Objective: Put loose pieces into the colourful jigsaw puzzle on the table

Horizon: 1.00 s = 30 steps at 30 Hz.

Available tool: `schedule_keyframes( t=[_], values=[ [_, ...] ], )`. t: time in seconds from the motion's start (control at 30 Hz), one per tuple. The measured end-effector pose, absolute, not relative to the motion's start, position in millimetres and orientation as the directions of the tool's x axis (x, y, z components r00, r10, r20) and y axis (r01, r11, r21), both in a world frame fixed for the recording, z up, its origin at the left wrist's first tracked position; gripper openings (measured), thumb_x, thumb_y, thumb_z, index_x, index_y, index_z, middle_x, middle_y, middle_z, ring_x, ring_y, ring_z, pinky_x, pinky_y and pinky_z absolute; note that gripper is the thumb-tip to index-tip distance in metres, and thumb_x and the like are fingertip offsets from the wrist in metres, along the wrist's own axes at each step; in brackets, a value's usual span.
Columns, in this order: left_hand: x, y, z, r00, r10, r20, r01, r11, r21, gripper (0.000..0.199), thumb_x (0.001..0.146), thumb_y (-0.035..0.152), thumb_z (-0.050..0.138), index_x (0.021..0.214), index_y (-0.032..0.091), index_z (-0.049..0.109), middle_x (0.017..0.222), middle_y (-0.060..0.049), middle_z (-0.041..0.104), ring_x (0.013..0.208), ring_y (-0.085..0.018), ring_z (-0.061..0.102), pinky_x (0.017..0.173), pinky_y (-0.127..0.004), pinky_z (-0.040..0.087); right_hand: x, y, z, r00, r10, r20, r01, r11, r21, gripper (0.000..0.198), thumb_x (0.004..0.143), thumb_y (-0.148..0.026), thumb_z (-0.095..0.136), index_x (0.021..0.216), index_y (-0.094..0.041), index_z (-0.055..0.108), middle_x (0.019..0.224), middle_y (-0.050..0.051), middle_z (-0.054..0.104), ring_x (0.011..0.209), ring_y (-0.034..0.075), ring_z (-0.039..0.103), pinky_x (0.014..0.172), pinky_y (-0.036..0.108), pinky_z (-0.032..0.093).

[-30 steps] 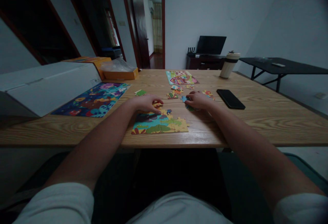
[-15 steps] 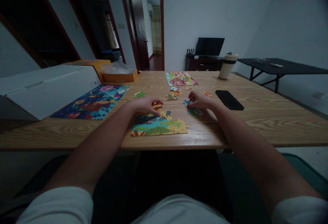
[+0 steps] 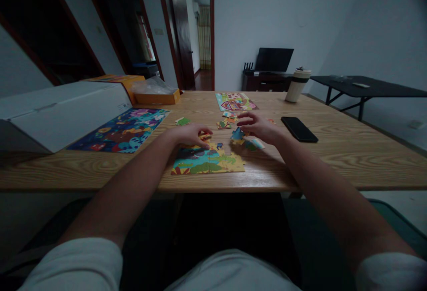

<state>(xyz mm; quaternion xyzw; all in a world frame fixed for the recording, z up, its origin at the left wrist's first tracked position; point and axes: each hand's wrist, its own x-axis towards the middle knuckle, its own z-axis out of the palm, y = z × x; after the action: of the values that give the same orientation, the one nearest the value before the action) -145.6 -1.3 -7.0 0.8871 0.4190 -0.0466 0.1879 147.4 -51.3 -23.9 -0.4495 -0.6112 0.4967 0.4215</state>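
A home is indicated by the far curtain [image 3: 204,37], the open door [image 3: 183,29] and the screen [image 3: 274,60] on a cabinet [image 3: 267,82].

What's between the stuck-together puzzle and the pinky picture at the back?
In the head view, loose puzzle pieces lie on the table. The left hand and right hand poke in from the sides, the right one holding a blue bit.

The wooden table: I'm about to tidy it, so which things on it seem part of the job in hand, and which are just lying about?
Likely in use:
partly joined puzzle by the left hand
blue-and-yellow piece in the right hand
loose pieces

Apparently just lying about:
black phone
cream tumbler
white box
dark-blue picture
orange tray
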Motion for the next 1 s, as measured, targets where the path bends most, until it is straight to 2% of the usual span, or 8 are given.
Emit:
schedule_keyframes(
  t=[0.13, 0.23, 0.33, 0.5, 0.6, 0.7, 0.87, 1.0],
  values=[
    [-148.2, 3.4, -12.1, 0.639, 0.739, -0.215, 0.762, -0.569, 0.309, 0.084, 0.067, 0.064, 0.072, 0.139, 0.025, 0.052, 0.137, -0.007, 0.055, 0.117, -0.025, 0.054, 0.096, -0.030, 0.042, 124.4, -61.1, -25.5, -0.309, 0.948, 0.078, 0.303, 0.176, -0.936, 0.038, 0.078, -0.012, 0.061, 0.114, -0.018, 0.055, 0.109, 0.008, 0.063, 0.091, 0.015, 0.061, 0.074, 0.025, 0.052],
    [-148.8, 3.5, -13.2, 0.645, 0.738, -0.197, 0.754, -0.572, 0.323, 0.083, 0.067, 0.065, 0.073, 0.136, 0.024, 0.054, 0.134, -0.009, 0.057, 0.116, -0.025, 0.055, 0.096, -0.031, 0.042, 117.7, -62.8, -29.9, -0.321, 0.944, 0.077, 0.540, 0.249, -0.804, 0.034, 0.081, -0.014, 0.058, 0.114, -0.015, 0.059, 0.110, 0.010, 0.062, 0.086, 0.014, 0.060, 0.072, 0.024, 0.051],
    [-148.4, 2.6, -12.6, 0.671, 0.718, -0.187, 0.732, -0.599, 0.325, 0.080, 0.067, 0.065, 0.072, 0.134, 0.024, 0.056, 0.135, -0.009, 0.057, 0.117, -0.025, 0.055, 0.097, -0.032, 0.042, 122.4, -64.6, -28.3, -0.435, 0.899, 0.057, 0.647, 0.356, -0.674, 0.040, 0.083, -0.021, 0.061, 0.122, -0.018, 0.060, 0.117, 0.010, 0.061, 0.081, 0.012, 0.060, 0.069, 0.022, 0.049],
    [-146.9, 0.5, -11.0, 0.677, 0.714, -0.180, 0.728, -0.612, 0.308, 0.075, 0.069, 0.063, 0.072, 0.133, 0.026, 0.057, 0.134, -0.009, 0.057, 0.116, -0.026, 0.054, 0.097, -0.033, 0.042, 132.9, -70.7, -17.5, -0.605, 0.794, -0.058, 0.706, 0.501, -0.501, 0.060, 0.077, -0.041, 0.072, 0.134, -0.028, 0.057, 0.131, 0.006, 0.057, 0.088, 0.015, 0.061, 0.076, 0.025, 0.049],
    [-146.1, -1.2, -10.2, 0.669, 0.721, -0.180, 0.734, -0.605, 0.308, 0.074, 0.069, 0.061, 0.072, 0.133, 0.027, 0.058, 0.135, -0.009, 0.056, 0.117, -0.026, 0.054, 0.098, -0.034, 0.042, 132.9, -72.1, -16.4, -0.577, 0.810, -0.105, 0.745, 0.470, -0.473, 0.063, 0.075, -0.047, 0.073, 0.134, -0.029, 0.058, 0.122, 0.005, 0.063, 0.087, 0.016, 0.062, 0.076, 0.027, 0.049],
    [-145.8, -2.3, -10.0, 0.657, 0.730, -0.187, 0.745, -0.592, 0.306, 0.075, 0.069, 0.061, 0.073, 0.134, 0.026, 0.057, 0.136, -0.009, 0.055, 0.117, -0.027, 0.054, 0.098, -0.035, 0.041, 129.5, -72.0, -18.8, -0.539, 0.839, -0.068, 0.778, 0.466, -0.422, 0.063, 0.076, -0.055, 0.070, 0.131, -0.027, 0.060, 0.111, 0.005, 0.067, 0.084, 0.017, 0.062, 0.076, 0.028, 0.048],
    [-146.1, -1.9, -10.0, 0.661, 0.729, -0.177, 0.743, -0.605, 0.285, 0.077, 0.069, 0.063, 0.072, 0.133, 0.024, 0.057, 0.135, -0.009, 0.056, 0.118, -0.027, 0.053, 0.097, -0.034, 0.041, 122.6, -72.1, -23.3, -0.522, 0.852, 0.050, 0.815, 0.515, -0.264, 0.068, 0.074, -0.073, 0.062, 0.122, -0.025, 0.066, 0.112, 0.009, 0.066, 0.092, 0.022, 0.062, 0.081, 0.032, 0.046],
    [-146.5, -1.2, -9.8, 0.667, 0.722, -0.185, 0.739, -0.611, 0.282, 0.078, 0.068, 0.064, 0.071, 0.134, 0.025, 0.056, 0.136, -0.008, 0.056, 0.118, -0.026, 0.053, 0.098, -0.032, 0.040, 121.2, -73.3, -23.4, -0.545, 0.838, 0.044, 0.809, 0.538, -0.235, 0.063, 0.076, -0.074, 0.059, 0.116, -0.027, 0.069, 0.112, 0.009, 0.065, 0.090, 0.022, 0.062, 0.080, 0.032, 0.046]
  ],
)
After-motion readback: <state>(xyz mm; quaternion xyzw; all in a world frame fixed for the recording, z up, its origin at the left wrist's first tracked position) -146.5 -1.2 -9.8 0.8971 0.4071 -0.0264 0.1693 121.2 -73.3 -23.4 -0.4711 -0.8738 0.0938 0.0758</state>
